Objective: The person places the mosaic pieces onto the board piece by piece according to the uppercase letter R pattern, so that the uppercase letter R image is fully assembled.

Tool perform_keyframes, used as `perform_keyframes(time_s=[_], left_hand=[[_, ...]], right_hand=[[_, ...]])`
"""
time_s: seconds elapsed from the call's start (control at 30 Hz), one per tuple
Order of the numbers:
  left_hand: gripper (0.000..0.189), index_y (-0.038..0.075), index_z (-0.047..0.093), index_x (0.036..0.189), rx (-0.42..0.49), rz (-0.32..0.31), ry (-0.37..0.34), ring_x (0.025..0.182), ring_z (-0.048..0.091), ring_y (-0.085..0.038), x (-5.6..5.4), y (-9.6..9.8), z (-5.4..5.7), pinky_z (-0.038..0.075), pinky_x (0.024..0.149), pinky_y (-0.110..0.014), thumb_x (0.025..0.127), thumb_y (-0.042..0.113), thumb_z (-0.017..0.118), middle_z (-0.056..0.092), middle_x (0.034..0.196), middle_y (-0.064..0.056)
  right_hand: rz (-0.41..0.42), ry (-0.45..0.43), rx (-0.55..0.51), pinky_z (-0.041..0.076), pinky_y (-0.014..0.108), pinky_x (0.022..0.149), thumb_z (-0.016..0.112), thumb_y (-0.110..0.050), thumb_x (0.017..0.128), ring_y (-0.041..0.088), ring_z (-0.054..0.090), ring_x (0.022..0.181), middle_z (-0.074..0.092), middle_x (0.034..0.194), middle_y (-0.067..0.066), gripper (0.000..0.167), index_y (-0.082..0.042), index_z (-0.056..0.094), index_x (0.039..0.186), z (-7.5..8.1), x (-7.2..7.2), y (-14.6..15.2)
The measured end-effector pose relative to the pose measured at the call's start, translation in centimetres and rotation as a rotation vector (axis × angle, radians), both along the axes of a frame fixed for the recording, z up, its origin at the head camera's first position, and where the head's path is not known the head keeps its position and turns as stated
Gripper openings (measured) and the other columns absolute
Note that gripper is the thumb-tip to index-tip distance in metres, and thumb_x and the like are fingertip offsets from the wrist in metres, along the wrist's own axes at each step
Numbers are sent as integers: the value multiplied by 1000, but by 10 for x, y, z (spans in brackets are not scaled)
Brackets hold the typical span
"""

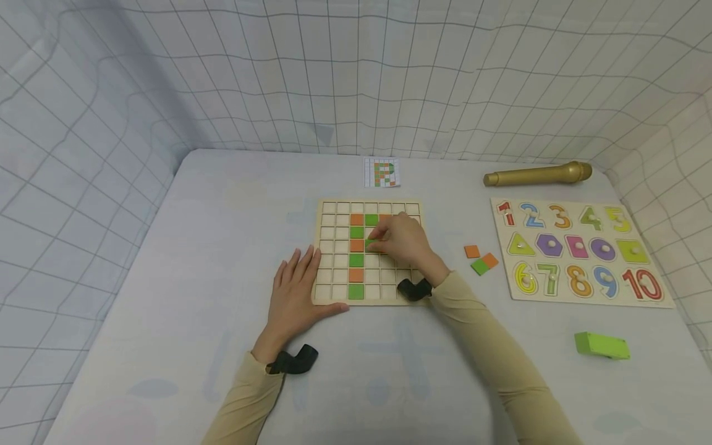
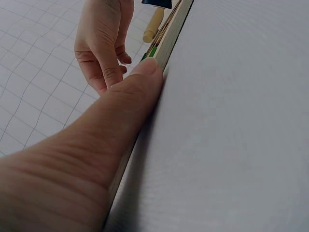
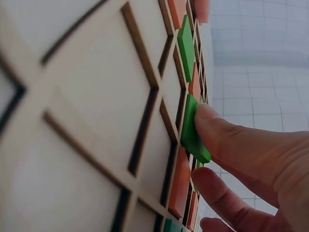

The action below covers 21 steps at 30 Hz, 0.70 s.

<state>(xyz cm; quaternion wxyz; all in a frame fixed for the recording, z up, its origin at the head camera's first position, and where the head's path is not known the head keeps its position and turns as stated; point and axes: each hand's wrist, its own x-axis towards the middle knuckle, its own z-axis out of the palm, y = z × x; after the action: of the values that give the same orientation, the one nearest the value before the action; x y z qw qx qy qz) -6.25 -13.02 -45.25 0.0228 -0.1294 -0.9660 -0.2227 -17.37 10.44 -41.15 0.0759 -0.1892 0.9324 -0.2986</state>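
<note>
A wooden grid board lies in the middle of the table. Down its third column runs a line of alternating orange and green square tiles, and more tiles sit in the row near the top. My right hand is over the board, thumb and fingertips at a green tile. In the right wrist view the thumb lies on that tile's face, the forefinger at its lower edge, and the tile stands slightly proud of its cell. My left hand lies flat at the board's left side, thumb stretched along the front edge.
Right of the board lie loose orange tiles and a green tile. Behind it is a small pattern card. Further right are a number-and-shape puzzle, a gold microphone and a green block.
</note>
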Motion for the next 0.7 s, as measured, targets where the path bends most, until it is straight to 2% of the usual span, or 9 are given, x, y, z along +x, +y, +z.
perform_keyframes(time_s=[0.13, 0.4, 0.7], left_hand=[[116, 6, 24, 151, -5, 2, 1, 142, 8, -30, 0, 1, 1, 5, 111, -49, 65, 68, 72, 22, 154, -13], [116, 6, 23, 151, -5, 4, -6, 142, 8, -30, 0, 1, 1, 4, 111, -49, 65, 67, 72, 22, 154, -13], [115, 6, 23, 151, -3, 0, -6, 142, 8, -30, 0, 0, 1, 4, 111, -49, 66, 67, 72, 21, 155, -13]], right_hand=[[11, 58, 48, 37, 32, 68, 80, -30, 78, 19, 45, 80, 65, 94, -3, 15, -19, 79, 88, 1, 3, 1], [49, 174, 158, 37, 33, 67, 76, -33, 81, 20, 45, 79, 61, 93, 2, 19, -20, 79, 95, 1, 8, 2], [78, 168, 164, 36, 33, 67, 75, -33, 83, 20, 44, 80, 60, 94, 3, 22, -19, 78, 100, 1, 11, 4]])
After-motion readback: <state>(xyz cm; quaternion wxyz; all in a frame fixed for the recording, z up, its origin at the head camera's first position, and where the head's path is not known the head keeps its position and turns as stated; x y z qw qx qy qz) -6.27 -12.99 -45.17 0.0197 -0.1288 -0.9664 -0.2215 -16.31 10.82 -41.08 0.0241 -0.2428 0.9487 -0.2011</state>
